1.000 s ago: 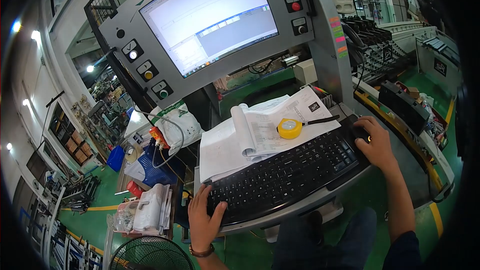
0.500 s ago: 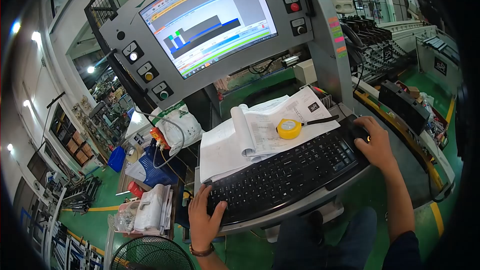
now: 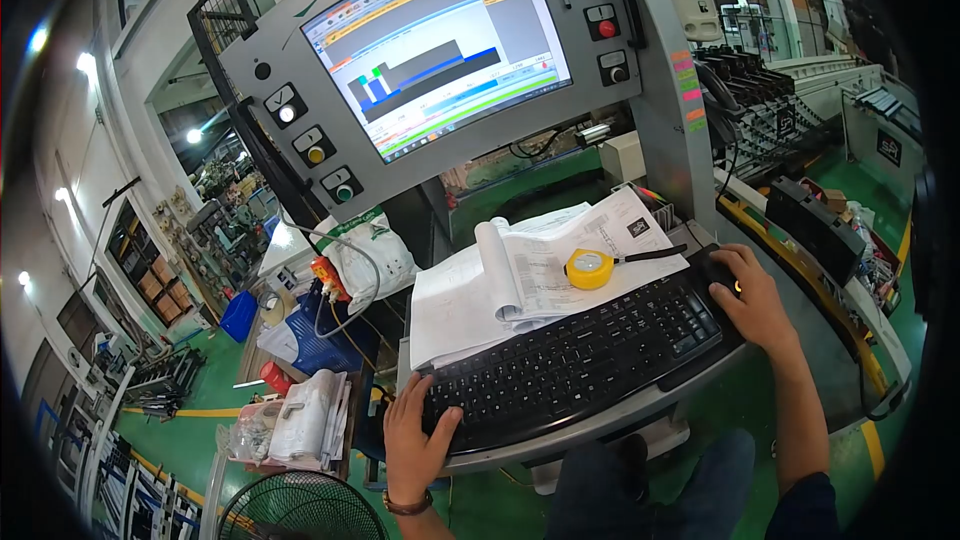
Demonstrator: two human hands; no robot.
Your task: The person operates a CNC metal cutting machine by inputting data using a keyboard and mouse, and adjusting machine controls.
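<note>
My left hand (image 3: 418, 440) rests at the left end of a black keyboard (image 3: 570, 365), its fingers apart and nothing in it. At the keyboard's right end, my right hand (image 3: 752, 295) is wrapped over a black mouse (image 3: 712, 266), which it partly covers. Behind the keys lie printed sheets (image 3: 450, 305), one of them rolled. A yellow tape measure (image 3: 588, 268) with a black strap sits on top of the sheets. Above them is a lit monitor (image 3: 435, 40) showing blue and grey shapes.
Buttons and knobs flank the monitor on a grey control panel (image 3: 400, 175). To the left are a white bag (image 3: 372, 265), a blue basket (image 3: 322, 340), a stack of papers (image 3: 305, 420) and a fan (image 3: 300, 508). Machinery (image 3: 750, 90) stands at the right.
The whole view has shifted slightly, with the monitor and desk now a little lower and further right. Both hands keep their places at the keyboard and mouse.
</note>
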